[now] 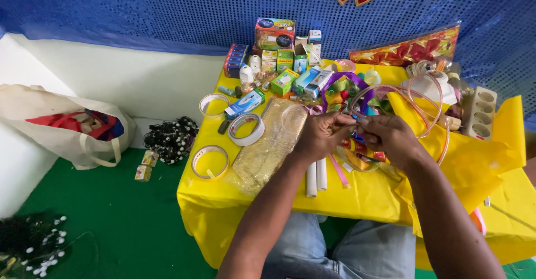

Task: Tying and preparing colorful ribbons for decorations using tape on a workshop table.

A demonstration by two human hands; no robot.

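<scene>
My left hand [324, 135] and my right hand [389, 136] meet over a low table under a yellow cloth [262, 195]. Both pinch a small object between the fingertips; it is too small to name. A thin pink ribbon [339, 170] trails down from the hands, and pink ribbon loops [430, 97] curve behind my right hand. Two white tubes [316, 177] lie below my left hand. A gold mesh sheet [271, 145] lies just left of it.
Three tape rolls [246, 129] sit at the table's left. Several small boxes [276, 61] crowd the far edge. A white egg tray [479, 111] stands at the right. A cloth bag [67, 128] and dark bead clusters [170, 138] lie on the green floor.
</scene>
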